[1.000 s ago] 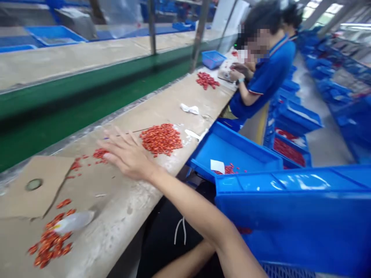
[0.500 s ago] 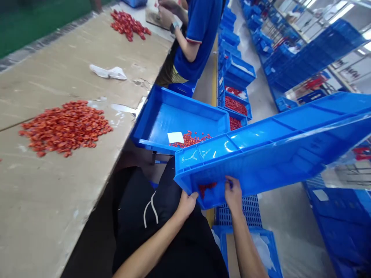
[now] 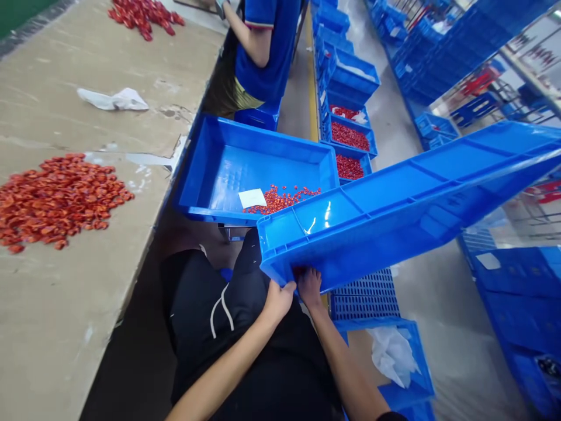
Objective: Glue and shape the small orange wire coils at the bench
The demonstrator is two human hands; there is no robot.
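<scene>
My left hand grips the near lower edge of a large blue plastic crate, which is tipped up steeply on its side. Inside that crate, my right hand is down at the low corner with fingers bunched. A little dark red shows beside the fingertips; whether any is in the fingers is hidden. Just beyond the raised crate lies a second blue crate, with small red pieces and a white paper slip in it.
On the worktable at left are a heap of red pieces, a farther red heap and a crumpled white scrap. A co-worker in a blue shirt is ahead. Crates of red pieces line the aisle.
My right hand has moved left within the tilted crate, onto the corner where red pieces lay. My left hand keeps its hold on the edge. The view has shifted right.
</scene>
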